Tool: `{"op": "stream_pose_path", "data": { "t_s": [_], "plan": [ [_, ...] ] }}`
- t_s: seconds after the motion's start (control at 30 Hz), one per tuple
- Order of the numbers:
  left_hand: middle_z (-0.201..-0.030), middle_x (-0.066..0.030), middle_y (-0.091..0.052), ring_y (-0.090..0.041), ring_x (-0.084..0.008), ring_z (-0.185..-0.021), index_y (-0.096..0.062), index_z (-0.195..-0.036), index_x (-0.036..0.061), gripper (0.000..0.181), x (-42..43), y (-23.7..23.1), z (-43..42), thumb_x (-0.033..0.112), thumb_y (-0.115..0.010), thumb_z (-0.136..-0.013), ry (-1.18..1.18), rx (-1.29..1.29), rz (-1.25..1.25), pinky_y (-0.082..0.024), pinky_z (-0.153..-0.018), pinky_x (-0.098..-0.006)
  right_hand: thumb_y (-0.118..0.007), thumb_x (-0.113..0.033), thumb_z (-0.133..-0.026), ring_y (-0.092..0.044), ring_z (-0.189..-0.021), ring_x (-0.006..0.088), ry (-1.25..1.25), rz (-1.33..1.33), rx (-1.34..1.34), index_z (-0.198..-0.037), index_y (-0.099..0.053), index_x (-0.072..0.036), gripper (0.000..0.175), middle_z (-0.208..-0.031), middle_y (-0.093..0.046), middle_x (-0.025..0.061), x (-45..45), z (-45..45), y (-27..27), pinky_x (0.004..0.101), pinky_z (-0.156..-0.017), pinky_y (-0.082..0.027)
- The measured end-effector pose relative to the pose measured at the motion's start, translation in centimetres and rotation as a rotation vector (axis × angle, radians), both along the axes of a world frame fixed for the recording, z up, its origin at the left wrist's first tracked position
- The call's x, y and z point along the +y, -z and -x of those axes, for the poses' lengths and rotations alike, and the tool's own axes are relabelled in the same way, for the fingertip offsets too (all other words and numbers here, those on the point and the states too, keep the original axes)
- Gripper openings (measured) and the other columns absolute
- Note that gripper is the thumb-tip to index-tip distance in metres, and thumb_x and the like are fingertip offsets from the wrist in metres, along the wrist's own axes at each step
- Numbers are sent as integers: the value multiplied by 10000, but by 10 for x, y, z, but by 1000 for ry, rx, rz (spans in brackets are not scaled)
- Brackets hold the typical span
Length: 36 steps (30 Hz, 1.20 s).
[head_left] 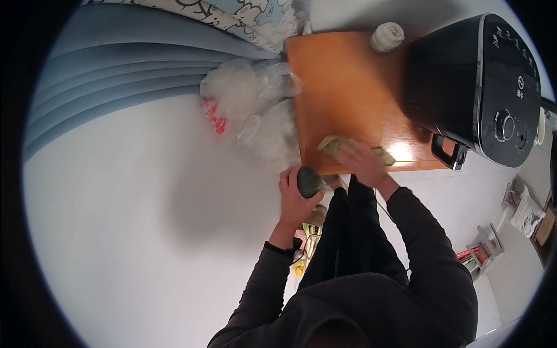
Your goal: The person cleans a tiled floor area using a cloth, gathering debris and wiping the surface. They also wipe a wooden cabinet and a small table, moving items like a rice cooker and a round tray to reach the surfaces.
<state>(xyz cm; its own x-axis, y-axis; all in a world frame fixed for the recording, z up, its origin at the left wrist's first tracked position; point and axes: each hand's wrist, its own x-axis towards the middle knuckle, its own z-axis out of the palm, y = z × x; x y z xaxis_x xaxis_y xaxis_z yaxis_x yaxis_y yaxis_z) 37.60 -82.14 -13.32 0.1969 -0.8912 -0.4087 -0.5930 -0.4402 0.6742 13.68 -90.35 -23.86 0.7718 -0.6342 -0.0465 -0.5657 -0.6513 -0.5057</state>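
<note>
My left hand (pixel 292 202) is wrapped around a dark green rounded object (pixel 309 182), perhaps a small squash, just off the front left corner of the wooden table (pixel 348 95). Part of that object is covered by my fingers and thumb. On the tabletop, near its front edge, my right hand (pixel 363 162) presses down on a crumpled yellow-green cloth (pixel 331 145). The hand is slightly blurred, and the cloth sticks out on both sides of it.
A black air fryer (pixel 444 78) stands on the table's right side, its handle (pixel 448 152) facing the front edge. Behind it sits a white lidded jar (pixel 387 37). Plastic bags (pixel 243 95) hang along the left edge, beside a blue-grey curtain (pixel 143 56) and a white wall (pixel 130 195).
</note>
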Motion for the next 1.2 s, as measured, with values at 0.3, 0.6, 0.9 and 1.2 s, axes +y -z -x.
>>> {"op": "stream_pose_path", "data": {
  "t_s": [0.3, 0.6, 0.9, 1.2],
  "plan": [
    [-1359, -182, -395, -390, -433, -1224, -420, -1393, 102, 846, -76, 10, 11, 233, -804, -651, 129, -111, 127, -404, -1005, -520, -519, -192, -957, -312, -1410, 345, 596, 112, 137, -1433, -443, -139, 484, -1514, -376, 90, -92, -14, 4, 462, -1172, -253],
    [-1402, -166, -375, -369, -417, -1269, -435, -1390, 142, 858, -153, 28, 26, 293, -813, -635, 221, -292, 136, -433, -967, -545, -573, -160, -889, -361, -1373, 362, 378, 53, -3, -1375, -507, -119, 492, -1449, -450, 92, -68, 6, 0, 505, -1137, -301],
    [-1452, -139, -330, -302, -394, -1342, -409, -1410, 171, 859, -219, 43, 31, 298, -817, -664, 239, -438, 142, -397, -996, -564, -553, -237, -916, -350, -1392, 310, 372, 46, 87, -1375, -513, -142, 471, -1456, -443, 70, -68, 8, -1, 463, -1154, -283],
    [-1458, -193, -337, -316, -411, -1341, -336, -1446, 59, 840, -274, 12, 85, 237, -783, -758, 307, -359, 400, -344, -1055, -532, -553, -250, -904, -336, -1399, 303, 376, 35, 65, -1376, -514, -165, 481, -1460, -429, 54, -67, 9, 3, 457, -1163, -266]
  ]
}}
